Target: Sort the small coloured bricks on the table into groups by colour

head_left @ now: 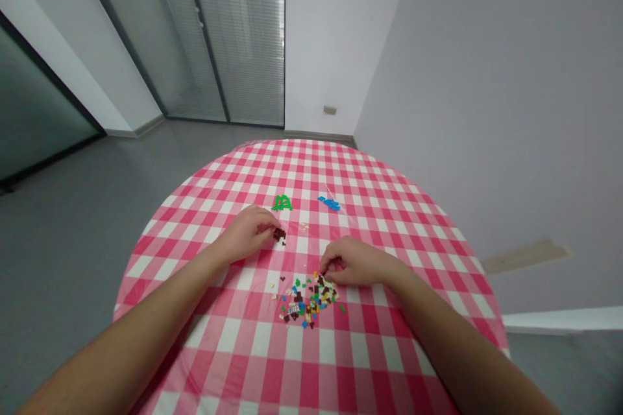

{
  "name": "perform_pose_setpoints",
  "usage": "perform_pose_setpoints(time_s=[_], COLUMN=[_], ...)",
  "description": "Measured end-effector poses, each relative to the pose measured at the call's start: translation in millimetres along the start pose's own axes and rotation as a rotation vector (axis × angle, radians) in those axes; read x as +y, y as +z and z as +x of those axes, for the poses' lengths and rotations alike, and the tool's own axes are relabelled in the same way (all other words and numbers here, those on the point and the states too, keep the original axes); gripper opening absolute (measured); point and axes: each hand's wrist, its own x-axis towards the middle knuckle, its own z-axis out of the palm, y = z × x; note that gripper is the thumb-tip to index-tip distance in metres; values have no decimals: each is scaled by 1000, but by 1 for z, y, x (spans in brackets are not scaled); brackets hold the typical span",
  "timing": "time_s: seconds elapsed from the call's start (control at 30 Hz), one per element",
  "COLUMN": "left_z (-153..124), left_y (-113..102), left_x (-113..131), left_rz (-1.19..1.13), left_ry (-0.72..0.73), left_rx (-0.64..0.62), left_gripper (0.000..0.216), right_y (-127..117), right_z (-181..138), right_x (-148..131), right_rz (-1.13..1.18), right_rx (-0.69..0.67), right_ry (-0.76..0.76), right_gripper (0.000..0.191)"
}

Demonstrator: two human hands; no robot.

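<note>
A mixed heap of tiny toy building bricks [311,301] in brown, green, yellow, blue and white lies on the checked tablecloth. My right hand [357,260] is at the heap's upper right edge, thumb and fingertips closed in a pinch at a dark brown brick [321,277]. Farther up to the left, my left hand [249,232] touches a small pile of brown bricks [280,234]. Its fingers are bent and pressed together; whatever is between them is hidden.
A pile of green bricks [281,203] and a pile of blue bricks [329,203] lie beyond my hands. Between them and nearer me are a few pale bricks [304,225]. The round table has a red-and-white checked cloth [233,363]. A wall stands close on the right.
</note>
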Motion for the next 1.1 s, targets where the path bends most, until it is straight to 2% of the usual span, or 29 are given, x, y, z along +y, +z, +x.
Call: perform_pose_setpoints(time_s=[0.1,0.2,0.3,0.5,0.67,0.77,0.93,1.1], left_z=[-3,-6,-8,-9,-8,-8,-7,-7], left_y=[-9,-13,-11,-1,2,6,18,27], left_x=[10,22,33,38,36,36,35,30], left_rz=[-55,-157,-178,-148,-166,-144,-89,-41], left_ry=[126,197,247,296,271,247,234,234], left_rx=[-153,-391,-492,-492,-485,-475,-394,-333], left_gripper=[19,15,13,15,15,15,19,19], right_y=[-2,-4,-5,-6,-8,-5,9,27], right_z=[-2,-3,-4,-3,-4,-1,15,32], right_x=[0,0,2,2,-2,-3,-5,-4], right_rz=[-6,21,62,57,3,-9,-44,-114], right_rx=[-5,-6,2,14,16,120,430,476], right_ry=[36,66,81,113,94,73,76,9], right_gripper=[15,11,13,15,15,16,12,14])
